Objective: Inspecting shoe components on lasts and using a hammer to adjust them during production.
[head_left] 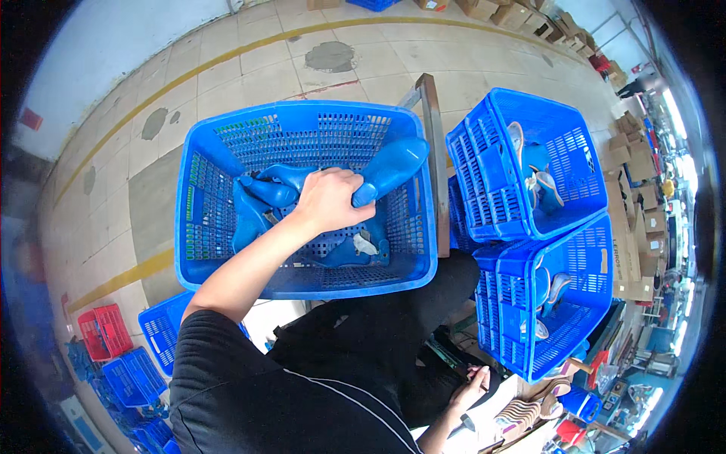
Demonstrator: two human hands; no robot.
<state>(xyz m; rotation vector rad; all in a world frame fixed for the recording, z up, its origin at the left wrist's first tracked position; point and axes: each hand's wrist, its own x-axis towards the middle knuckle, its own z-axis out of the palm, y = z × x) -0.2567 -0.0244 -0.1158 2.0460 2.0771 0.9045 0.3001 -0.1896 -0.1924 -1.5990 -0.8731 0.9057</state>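
My left hand [327, 201] is closed round a blue shoe last [393, 168], holding it over a large blue plastic basket [306, 286]. More blue lasts [249, 216] lie loose inside that basket, partly hidden by my hand and forearm. A small pale scrap [364, 244] rests near the basket's bottom right. Down at the lower right, my right hand [472, 390] has its fingers curled beside a dark object against my black clothing. What it grips is too small and shadowed to name.
Two blue baskets [495, 189] with shoes in them stand at the right, one nearer than the other. A metal frame bar [435, 151] runs beside the large basket. A red crate [104, 333] and several blue crates sit lower left. Cardboard boxes [639, 163] line the right side.
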